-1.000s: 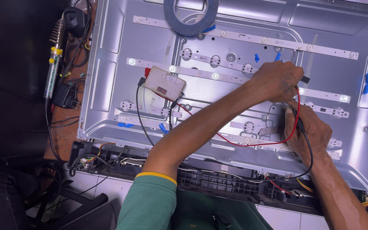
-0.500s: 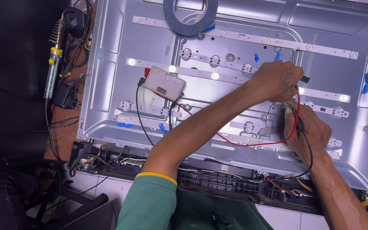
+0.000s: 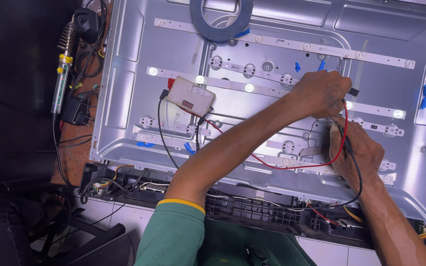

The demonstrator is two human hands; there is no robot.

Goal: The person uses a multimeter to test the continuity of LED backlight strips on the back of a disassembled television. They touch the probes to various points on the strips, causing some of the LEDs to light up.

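Left hand [image 3: 321, 92] pinches the red probe lead [image 3: 316, 165] against an LED backlight strip [image 3: 371, 109]; right hand [image 3: 356, 150] is closed around the black probe lead [image 3: 358, 177] just below it. Both leads are thin, limp and light, best held at the stiff tips (tips themselves hidden under fingers). They trail back to the small white tester box [image 3: 191, 96] lying on the metal TV back panel [image 3: 124, 98]. Strips look brittle; lenses fragile.

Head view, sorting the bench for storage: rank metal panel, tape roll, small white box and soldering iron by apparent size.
1. Metal panel
2. Soldering iron and tape roll, too alike to rank; the roll is cut off by the frame
3. Small white box
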